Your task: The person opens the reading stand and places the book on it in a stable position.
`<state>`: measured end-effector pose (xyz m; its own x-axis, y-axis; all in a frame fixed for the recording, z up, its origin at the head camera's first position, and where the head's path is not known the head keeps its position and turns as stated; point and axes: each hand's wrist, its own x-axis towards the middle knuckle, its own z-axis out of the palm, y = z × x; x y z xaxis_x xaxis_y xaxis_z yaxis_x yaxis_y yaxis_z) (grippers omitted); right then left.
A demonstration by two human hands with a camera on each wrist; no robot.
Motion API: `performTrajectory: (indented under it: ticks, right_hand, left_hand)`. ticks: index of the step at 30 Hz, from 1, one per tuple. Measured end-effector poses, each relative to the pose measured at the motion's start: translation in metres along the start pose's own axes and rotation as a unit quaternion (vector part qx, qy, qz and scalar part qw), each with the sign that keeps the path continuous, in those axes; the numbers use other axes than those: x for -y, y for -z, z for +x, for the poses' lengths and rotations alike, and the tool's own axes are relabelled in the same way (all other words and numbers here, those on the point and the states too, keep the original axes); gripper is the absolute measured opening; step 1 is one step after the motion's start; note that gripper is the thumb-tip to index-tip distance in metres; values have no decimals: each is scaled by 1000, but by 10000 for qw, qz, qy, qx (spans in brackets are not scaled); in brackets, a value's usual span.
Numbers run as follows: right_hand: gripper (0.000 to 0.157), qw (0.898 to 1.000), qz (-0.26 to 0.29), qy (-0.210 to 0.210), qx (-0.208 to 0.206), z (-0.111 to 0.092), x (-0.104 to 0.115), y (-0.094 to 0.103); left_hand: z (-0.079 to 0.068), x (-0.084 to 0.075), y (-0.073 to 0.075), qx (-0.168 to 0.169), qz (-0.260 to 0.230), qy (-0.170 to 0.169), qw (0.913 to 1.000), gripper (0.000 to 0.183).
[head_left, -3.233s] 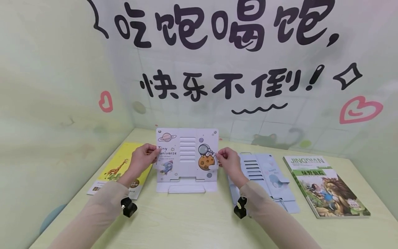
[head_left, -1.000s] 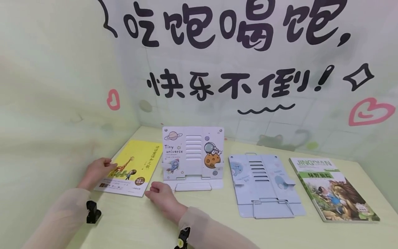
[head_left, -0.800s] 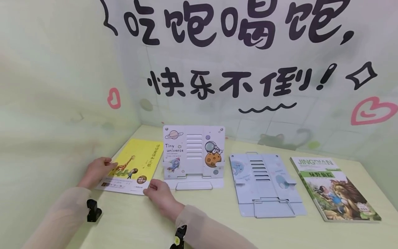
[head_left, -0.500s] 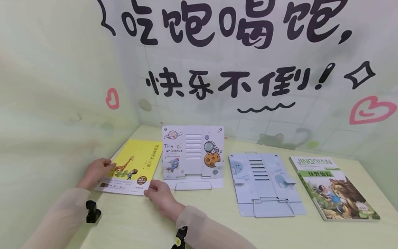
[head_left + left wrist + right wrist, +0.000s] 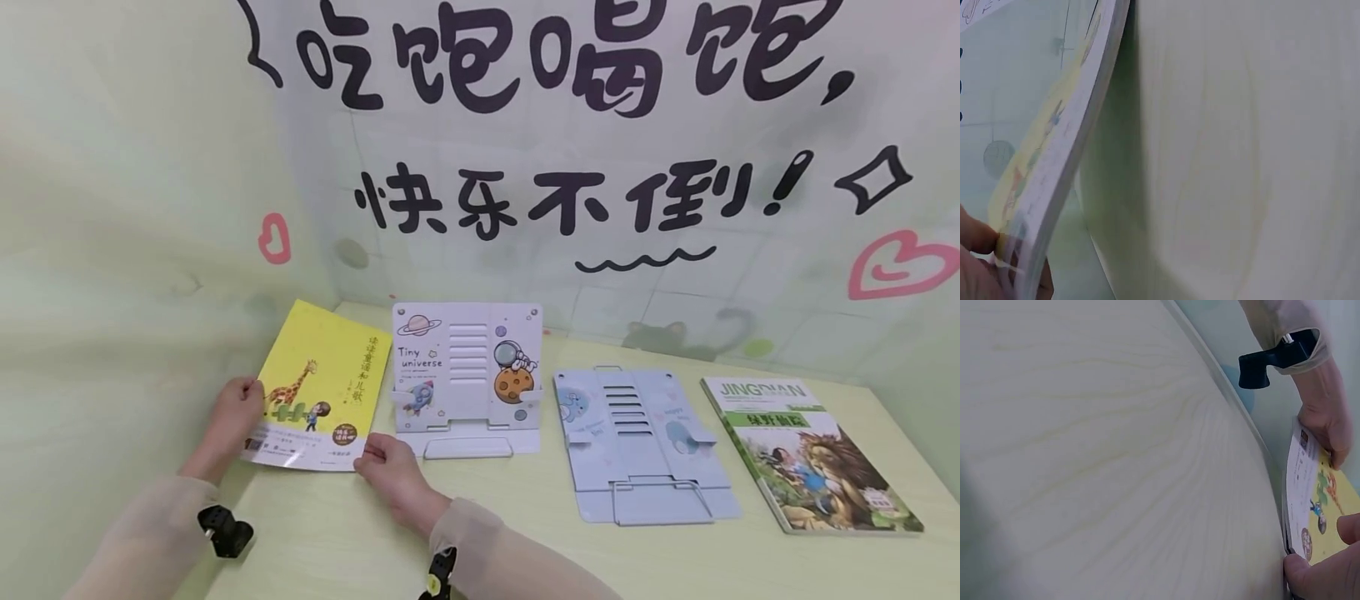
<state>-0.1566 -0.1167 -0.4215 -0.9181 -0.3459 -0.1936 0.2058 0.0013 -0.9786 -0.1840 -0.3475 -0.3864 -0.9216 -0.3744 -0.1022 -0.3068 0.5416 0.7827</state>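
A yellow-and-white picture book (image 5: 330, 367) with a giraffe on its cover is tilted up at the left of the table, its far edge raised. My left hand (image 5: 231, 417) grips its left side; in the left wrist view a thumb and finger pinch the book's edge (image 5: 1063, 162). At the lower right corner my right hand (image 5: 399, 482) pinches the book, and the right wrist view shows its thumb (image 5: 1319, 578) on the cover's edge. Just right of the book, a white book stand (image 5: 468, 404) with planets and an astronaut stands propped up.
A pale blue book stand (image 5: 630, 450) with a wire prop lies flat right of the white one. At the far right lies a thick green-and-white book (image 5: 813, 458). Printed curtain-like walls (image 5: 150, 250) border the table (image 5: 525, 533) at the left and back.
Both hands have gone from the white stand to the yellow book. In the last half second the book's far edge and left side have risen off the table, its cover tipping toward me.
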Motion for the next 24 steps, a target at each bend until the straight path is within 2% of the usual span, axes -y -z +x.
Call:
performTrajectory:
  ticks: [4,9,12,16,19,24]
  right_hand:
    - [47,9998,158,78,10,-1,-1,0]
    - [49,9989,450,-33,99,-1,0,-3]
    - [45,9983,554,121,152,-1,5,-3]
    - [33,9968,529,560,229,-5,17,0]
    - [25,9953,380,867,197,-7,28,4]
    - [25,9916,140,1279,136,-7,45,16]
  left_hand:
    - [-12,-3,-1,-815,-383,296,9955,58]
    - [-22,-3,1,-1418,-867,608,9842,58]
    - [-26,-2,3,-1557,-1139,688,9788,54]
    - [-30,-2,4,-1610,-1438,668,9741,44]
    - [-32,-7,3,-1636,-1640,614,9709,39]
    - [-35,-19,-1,-1620,-2047,496,9641,36]
